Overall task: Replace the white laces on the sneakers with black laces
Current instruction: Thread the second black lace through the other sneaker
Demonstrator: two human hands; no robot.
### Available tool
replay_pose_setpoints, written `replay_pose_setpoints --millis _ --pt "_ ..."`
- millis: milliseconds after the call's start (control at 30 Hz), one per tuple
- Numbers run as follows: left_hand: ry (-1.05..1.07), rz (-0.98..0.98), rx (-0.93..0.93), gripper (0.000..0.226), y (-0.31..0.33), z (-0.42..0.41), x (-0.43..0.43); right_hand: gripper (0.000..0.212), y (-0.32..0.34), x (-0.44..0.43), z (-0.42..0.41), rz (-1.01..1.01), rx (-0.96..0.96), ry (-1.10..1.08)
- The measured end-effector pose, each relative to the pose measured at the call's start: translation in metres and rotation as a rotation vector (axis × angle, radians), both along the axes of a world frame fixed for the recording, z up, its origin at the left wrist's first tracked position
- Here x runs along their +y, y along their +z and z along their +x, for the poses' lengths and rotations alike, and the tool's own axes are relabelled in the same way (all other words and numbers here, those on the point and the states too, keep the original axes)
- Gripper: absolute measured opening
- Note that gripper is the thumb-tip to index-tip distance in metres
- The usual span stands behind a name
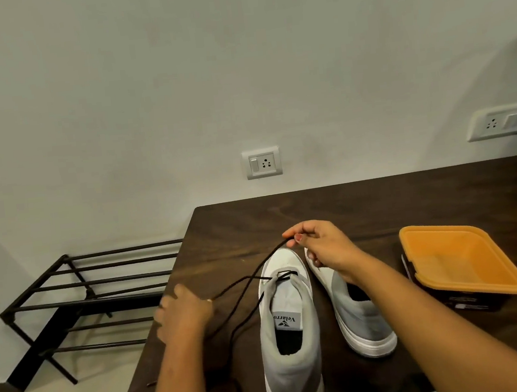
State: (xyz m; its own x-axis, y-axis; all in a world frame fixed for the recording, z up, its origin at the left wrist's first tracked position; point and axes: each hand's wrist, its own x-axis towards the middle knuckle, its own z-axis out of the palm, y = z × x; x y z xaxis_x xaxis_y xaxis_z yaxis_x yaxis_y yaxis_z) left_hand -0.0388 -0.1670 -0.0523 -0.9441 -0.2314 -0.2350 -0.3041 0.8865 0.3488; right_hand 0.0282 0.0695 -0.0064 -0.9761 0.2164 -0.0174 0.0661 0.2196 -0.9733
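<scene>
Two grey-and-white sneakers stand side by side on the dark wooden table (363, 207), toes pointing away from me. The left sneaker (289, 330) has a black lace (244, 282) threaded through its front eyelets. My right hand (323, 248) pinches one end of that lace above the shoe's toe. My left hand (183, 312) grips the other strand at the table's left edge. More black lace trails down toward me beside the shoe. The right sneaker (364, 322) shows no lace and is partly covered by my right forearm.
An orange square tub (462, 262) with a dark base sits on the table to the right of the shoes. A black metal shoe rack (79, 297) stands on the floor left of the table. Wall sockets (261, 163) are behind.
</scene>
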Motion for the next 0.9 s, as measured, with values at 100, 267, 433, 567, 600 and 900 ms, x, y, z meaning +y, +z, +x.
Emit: replay_pose_setpoints --millis 100,267,433,567,600,900 --pt "-0.287 0.132 0.389 0.054 0.018 0.012 0.024 0.021 -0.001 -0.01 -0.001 0.124 0.015 0.114" --pt "-0.711 0.682 0.449 0.025 0.036 0.041 0.083 0.015 -0.004 -0.019 -0.006 0.201 0.09 0.07" --pt "-0.693 0.541 0.444 0.023 0.025 0.03 0.09 0.009 -0.006 -0.004 0.0 0.222 0.027 0.02" --pt "-0.665 0.361 0.466 0.013 0.025 0.026 0.079 0.005 -0.01 0.006 0.0 0.202 -0.022 -0.004" --pt "-0.686 0.326 0.437 0.011 0.023 0.026 0.077 0.005 -0.012 0.005 -0.001 0.205 -0.034 0.012" --pt "-0.757 0.367 0.581 0.024 0.017 0.03 0.088 0.016 -0.021 -0.012 -0.007 0.189 -0.067 -0.029"
